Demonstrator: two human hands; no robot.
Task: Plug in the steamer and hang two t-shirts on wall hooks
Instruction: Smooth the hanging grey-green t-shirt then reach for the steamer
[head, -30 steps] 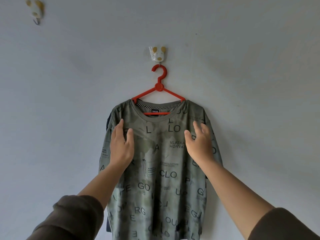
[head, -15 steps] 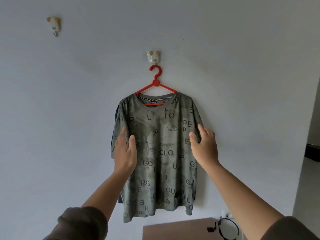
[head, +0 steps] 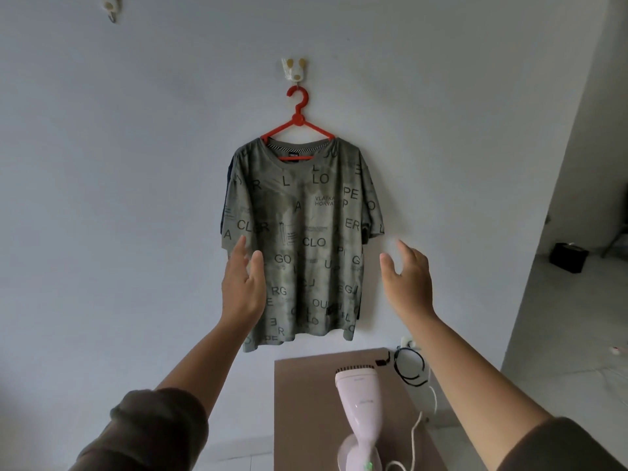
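1. Shirt [head: 299, 239]: a green t-shirt printed with black letters hangs on a red plastic hanger [head: 297, 125], which is caught on a small animal-shaped wall hook [head: 294, 69]. Its long axis runs straight down the wall. A dark edge shows behind its left side; whether that is a second shirt cannot be told.
2. Left hand [head: 243, 287]: open, fingers loosely spread, holding nothing. It lies in front of the shirt's lower left part; contact with the cloth cannot be confirmed.
3. Right hand [head: 406, 283]: open, fingers curled slightly, holding nothing. It is clear of the cloth, just beside the shirt's right edge.
4. Second hook [head: 111, 5]: empty, up and well to the left on the wall. The left hand is the nearer one to it.
5. Steamer [head: 358, 413]: pale pink, smooth plastic, upright on a brown tabletop [head: 306, 419] below the shirt, nearer the right hand. A green light shows at its base, so it is probably powered. Its white cord [head: 416, 433] trails off the right side.
6. Materials: the cloth is soft and limp; the hanger is rigid.
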